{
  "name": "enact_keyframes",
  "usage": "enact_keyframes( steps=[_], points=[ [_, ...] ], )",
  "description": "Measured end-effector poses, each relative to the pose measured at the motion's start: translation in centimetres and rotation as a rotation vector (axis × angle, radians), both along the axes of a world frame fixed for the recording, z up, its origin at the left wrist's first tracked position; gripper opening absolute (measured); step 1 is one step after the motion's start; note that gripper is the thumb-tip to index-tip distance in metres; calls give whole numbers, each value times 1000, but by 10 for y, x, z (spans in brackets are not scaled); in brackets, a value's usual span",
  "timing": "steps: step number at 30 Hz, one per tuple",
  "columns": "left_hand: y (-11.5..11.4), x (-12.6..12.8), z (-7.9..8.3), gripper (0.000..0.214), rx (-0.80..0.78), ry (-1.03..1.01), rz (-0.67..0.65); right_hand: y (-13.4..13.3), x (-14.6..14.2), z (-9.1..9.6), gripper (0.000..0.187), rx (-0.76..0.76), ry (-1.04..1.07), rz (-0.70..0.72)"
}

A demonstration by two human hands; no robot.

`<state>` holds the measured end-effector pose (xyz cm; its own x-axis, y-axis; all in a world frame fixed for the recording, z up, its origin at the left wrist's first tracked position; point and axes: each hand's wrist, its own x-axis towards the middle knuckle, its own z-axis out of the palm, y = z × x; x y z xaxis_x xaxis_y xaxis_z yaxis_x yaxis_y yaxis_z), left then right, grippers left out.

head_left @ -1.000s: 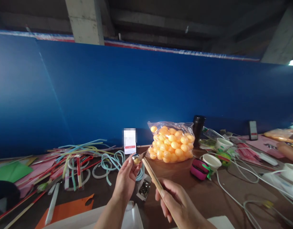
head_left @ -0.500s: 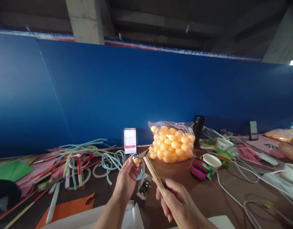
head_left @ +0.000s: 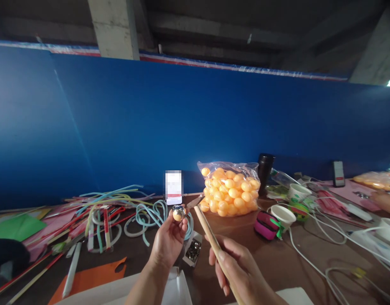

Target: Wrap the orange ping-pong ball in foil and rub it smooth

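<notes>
My left hand (head_left: 168, 241) pinches a small orange ball (head_left: 177, 215) between its fingertips, with shiny silver metal on the ball's upper side. In my right hand (head_left: 235, 258) is a hammer (head_left: 210, 237), gripped by its wooden handle. Its dark metal head is just right of the ball, and a small gap shows between them. Below the ball, a little open box (head_left: 193, 250) holds many small shiny metal pieces, too small to name surely. A clear bag of orange balls (head_left: 231, 192) stands behind the hammer.
A phone (head_left: 174, 187) leans on the blue wall. Coiled tubes (head_left: 150, 214) and sticks (head_left: 48, 262) lie left. To the right are paper cups (head_left: 283, 216), a pink pouch (head_left: 265, 224), a black bottle (head_left: 265, 173) and white cables (head_left: 309, 260). Another person's hand (head_left: 385, 201) shows far right.
My left hand has lowered the ball slightly and tilted it, and more of the silver metal shows. The hammer head has come away from the ball a little, up and right.
</notes>
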<state>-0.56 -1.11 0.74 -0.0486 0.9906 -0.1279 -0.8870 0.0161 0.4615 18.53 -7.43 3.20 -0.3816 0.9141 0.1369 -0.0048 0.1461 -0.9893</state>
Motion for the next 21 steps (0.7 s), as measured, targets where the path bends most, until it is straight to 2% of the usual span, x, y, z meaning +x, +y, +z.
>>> enact_keyframes(
  steps=[11, 21],
  points=[
    [1, 4, -1, 14, 19, 26, 2, 1, -1, -7, 46, -1, -117, 94],
    [2, 5, -3, 12, 55, 55, 18, 2, -1, -6, 45, 19, -128, 95]
  ],
)
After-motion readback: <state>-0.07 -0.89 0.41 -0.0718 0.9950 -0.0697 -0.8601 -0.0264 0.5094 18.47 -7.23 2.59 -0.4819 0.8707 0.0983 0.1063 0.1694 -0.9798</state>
